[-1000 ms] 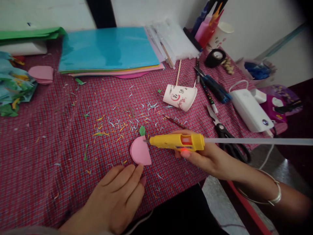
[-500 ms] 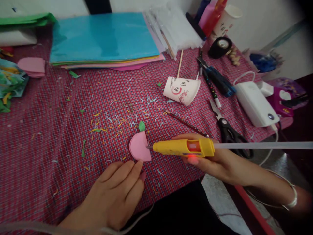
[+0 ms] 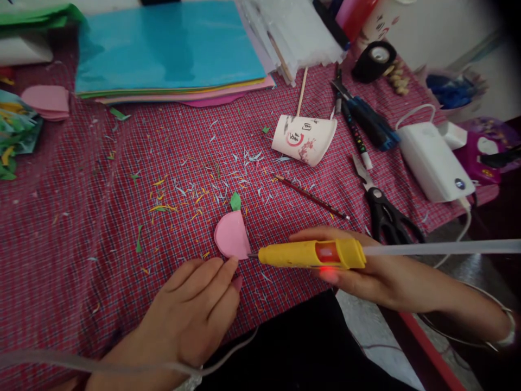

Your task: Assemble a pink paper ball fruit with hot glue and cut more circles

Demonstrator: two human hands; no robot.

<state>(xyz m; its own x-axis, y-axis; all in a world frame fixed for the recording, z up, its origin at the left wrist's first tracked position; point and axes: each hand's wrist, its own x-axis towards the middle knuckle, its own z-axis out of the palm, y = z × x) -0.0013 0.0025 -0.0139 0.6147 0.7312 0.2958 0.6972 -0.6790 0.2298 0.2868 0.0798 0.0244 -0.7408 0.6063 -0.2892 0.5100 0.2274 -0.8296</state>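
My right hand (image 3: pixel 366 274) grips a yellow glue gun (image 3: pixel 311 253) with a red light lit and a clear glue stick (image 3: pixel 439 248) running out of its back. The nozzle touches the lower right corner of a pink half-round foam piece (image 3: pixel 231 235) on the red checked cloth (image 3: pixel 73 228). My left hand (image 3: pixel 191 315) lies flat on the cloth just below the piece, fingers together and extended, fingertips beside its lower edge. A small green leaf shape (image 3: pixel 235 201) sits right above the pink piece.
A tipped paper cup (image 3: pixel 303 139), pencil (image 3: pixel 311 197), black scissors (image 3: pixel 382 209), pens (image 3: pixel 358 133) and a white power bank (image 3: pixel 433 163) lie to the right. Coloured sheets (image 3: pixel 166 54) are stacked at the back, pink cut pieces (image 3: pixel 45 101) at left. Paper scraps litter the cloth.
The glue gun's nozzle has travelled down the straight edge of the pink piece, from its top to its lower corner. My left hand has stayed in place.
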